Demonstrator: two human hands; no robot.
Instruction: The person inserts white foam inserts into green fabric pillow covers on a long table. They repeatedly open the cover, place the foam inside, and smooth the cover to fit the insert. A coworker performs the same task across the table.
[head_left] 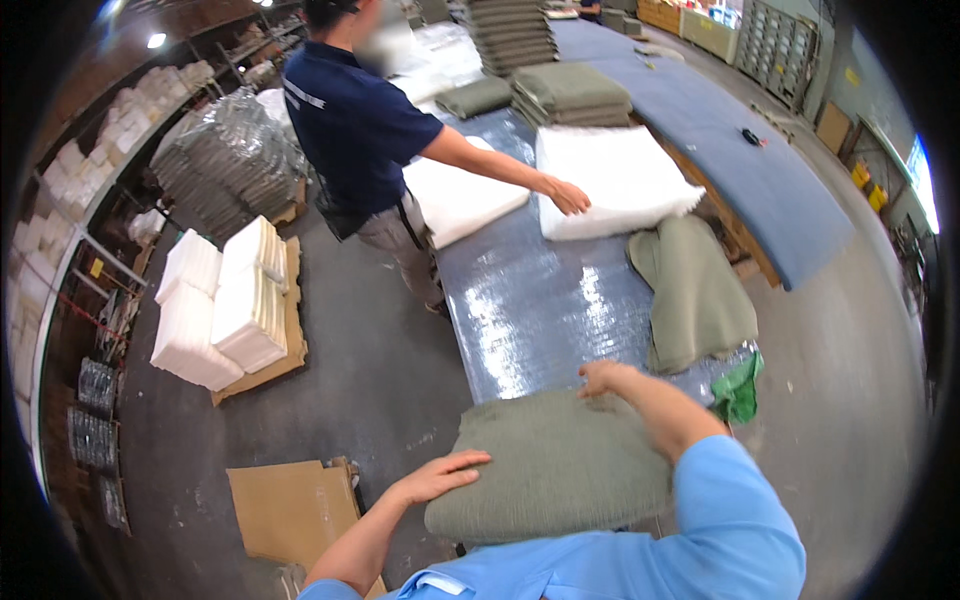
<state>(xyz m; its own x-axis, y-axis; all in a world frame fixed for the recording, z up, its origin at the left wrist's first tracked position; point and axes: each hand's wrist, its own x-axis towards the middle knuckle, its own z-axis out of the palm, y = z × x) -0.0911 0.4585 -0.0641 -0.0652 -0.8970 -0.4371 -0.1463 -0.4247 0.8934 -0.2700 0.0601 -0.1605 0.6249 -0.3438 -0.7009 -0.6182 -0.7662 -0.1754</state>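
Observation:
A grey-green fabric-covered cushion lies in front of me, close against my body at the near end of the plastic-covered table. My left hand rests on the cushion's left side, fingers stretched out over the fabric. At the far edge of the cushion is my right hand, its fingers bent and gripping the fabric there. Beyond it on the right, a folded piece of grey-green fabric drapes over the table edge. A green cloth or bag hangs at the table's right corner.
Across the table a person in a dark shirt reaches one hand toward a white foam stack. More grey-green cushions are piled behind. A long blue-topped table runs along the right. White blocks and flat cardboard stand left.

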